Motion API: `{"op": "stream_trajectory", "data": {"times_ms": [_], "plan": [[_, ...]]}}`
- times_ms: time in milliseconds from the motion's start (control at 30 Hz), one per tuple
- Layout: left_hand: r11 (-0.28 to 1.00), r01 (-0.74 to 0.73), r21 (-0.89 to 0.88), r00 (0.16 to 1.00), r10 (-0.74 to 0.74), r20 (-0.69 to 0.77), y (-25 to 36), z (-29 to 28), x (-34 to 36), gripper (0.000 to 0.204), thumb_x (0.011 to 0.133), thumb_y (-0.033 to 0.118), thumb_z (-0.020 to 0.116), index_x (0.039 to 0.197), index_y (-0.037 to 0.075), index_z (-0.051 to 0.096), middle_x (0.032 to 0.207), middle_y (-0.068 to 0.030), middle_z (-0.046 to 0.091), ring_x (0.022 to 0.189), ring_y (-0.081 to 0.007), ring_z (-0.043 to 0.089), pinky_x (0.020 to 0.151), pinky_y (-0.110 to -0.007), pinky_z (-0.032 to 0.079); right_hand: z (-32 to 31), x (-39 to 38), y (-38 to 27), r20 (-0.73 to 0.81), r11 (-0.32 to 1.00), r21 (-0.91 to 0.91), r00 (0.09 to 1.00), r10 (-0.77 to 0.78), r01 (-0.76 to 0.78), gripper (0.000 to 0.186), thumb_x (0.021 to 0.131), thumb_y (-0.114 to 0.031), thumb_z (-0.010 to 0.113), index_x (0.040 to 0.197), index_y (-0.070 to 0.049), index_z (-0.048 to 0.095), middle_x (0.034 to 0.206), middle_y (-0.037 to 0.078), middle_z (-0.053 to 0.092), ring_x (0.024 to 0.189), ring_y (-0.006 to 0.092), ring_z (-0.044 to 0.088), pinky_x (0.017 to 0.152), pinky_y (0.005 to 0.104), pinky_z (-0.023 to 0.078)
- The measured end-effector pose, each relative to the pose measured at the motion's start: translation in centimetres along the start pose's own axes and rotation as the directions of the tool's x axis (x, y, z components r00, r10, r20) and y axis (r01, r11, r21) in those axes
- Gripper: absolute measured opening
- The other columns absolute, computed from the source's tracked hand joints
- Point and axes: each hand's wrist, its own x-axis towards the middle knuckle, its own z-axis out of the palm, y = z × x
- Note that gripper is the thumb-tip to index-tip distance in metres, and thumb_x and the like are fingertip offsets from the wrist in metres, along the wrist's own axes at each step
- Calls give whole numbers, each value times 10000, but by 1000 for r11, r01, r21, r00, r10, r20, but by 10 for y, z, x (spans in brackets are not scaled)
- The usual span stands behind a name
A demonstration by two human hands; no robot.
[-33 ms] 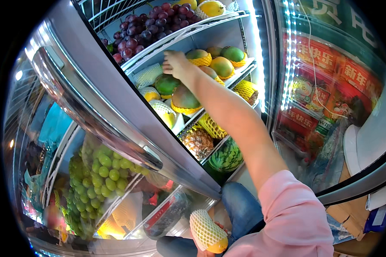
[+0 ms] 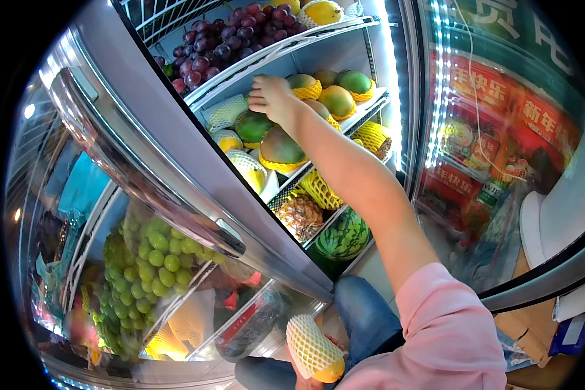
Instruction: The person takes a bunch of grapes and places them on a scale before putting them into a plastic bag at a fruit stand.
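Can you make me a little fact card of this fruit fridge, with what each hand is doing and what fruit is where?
Left hand: holding a yellow fruit in a white foam net
Right hand: stretched over the middle shelf, by a green mango; touching or not, I can't tell
Top shelf: dark red grapes
Middle shelf: mangoes, some in yellow nets
Below that: a pineapple
Lowest in view: a striped watermelon
Behind the left glass: green grapes

Upper centre, the right hand (image 2: 273, 99) shows just above a green mango (image 2: 252, 128); bottom centre, the left hand (image 2: 303, 382) holds a netted yellow fruit (image 2: 313, 348).
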Motion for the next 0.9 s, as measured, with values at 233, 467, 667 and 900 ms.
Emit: {"op": "stream_trajectory", "data": {"times_ms": [233,467,667,900], "plan": [[841,-244,482,969,188,161,32,104,23,772,824,653,540,1325,73,449,1186,-181,578,1079,-320,580,918,-464,480,-70,-308,32,191,984,-17,967,-170,176,464,904,-328,577,1230,2,558,1163,94,598,1110,190,560,931,373,461],[514,-583,629,796,517,316,22,207,51,619,840,320,677,1286,-31,430,1136,-121,593,996,-198,609,868,-337,497,-100,-387,40,399,993,-48,913,-79,107,960,716,-320,785,1444,11,254,1355,105,425,1277,193,416,1078,353,318],[-208,-634,745,552,553,624,37,230,71,547,908,280,600,1305,-59,437,1298,-183,498,1208,-255,471,1035,-391,346,-96,-358,46,250,972,235,966,-63,2,837,727,-328,776,1381,9,377,1280,108,549,1159,193,553,994,356,441],[-938,-316,141,265,55,963,95,238,35,420,850,156,636,1222,-23,557,1346,-241,445,1275,-396,404,1059,-460,332,-74,-283,21,350,728,593,924,152,-344,548,904,-351,602,1332,-42,457,1299,113,566,1179,240,565,1009,408,452]]}}
